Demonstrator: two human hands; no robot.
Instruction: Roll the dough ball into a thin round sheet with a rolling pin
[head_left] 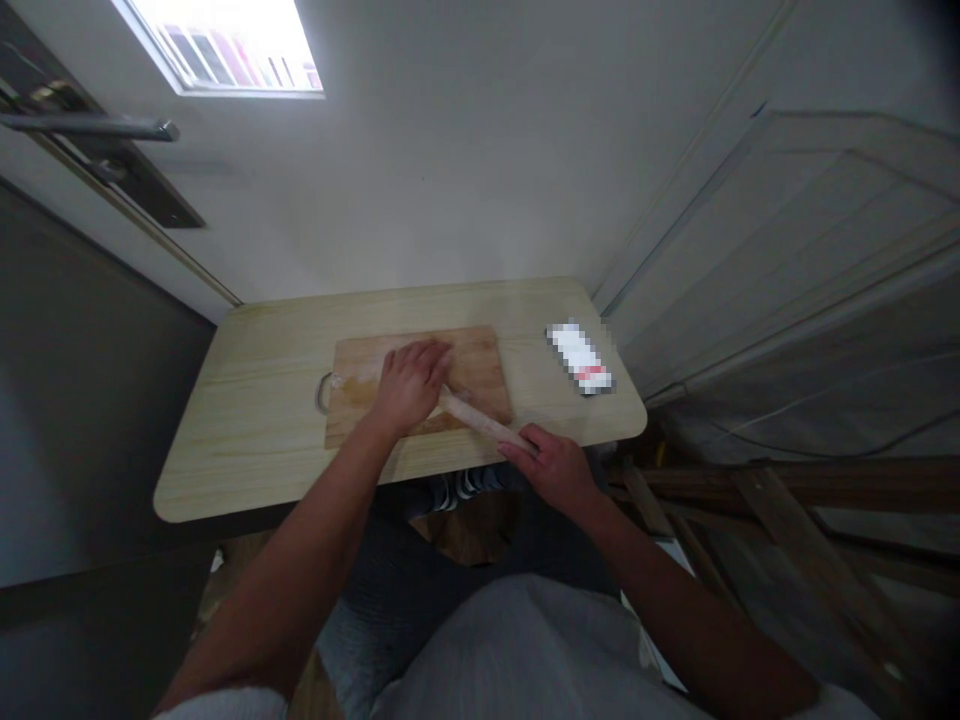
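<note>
A pale wooden rolling pin [480, 418] lies diagonally over the near right part of a wooden cutting board [480, 350]. My right hand [555, 465] is closed around the pin's near end, just off the table's front edge. My left hand [415, 382] is over the middle of the board at the pin's far end, palm down, with its fingers stretched out to the right. Whatever lies beneath that palm is hidden. Whitish smears like flour mark the board's left side, near its metal handle [323, 393].
The board rests on a light wood-grain table [255, 400] with rounded corners. A phone with a blurred screen [580, 357] lies at the table's right. A white door with a lever handle [97, 126] stands behind. Wooden bars [787, 510] are at the lower right.
</note>
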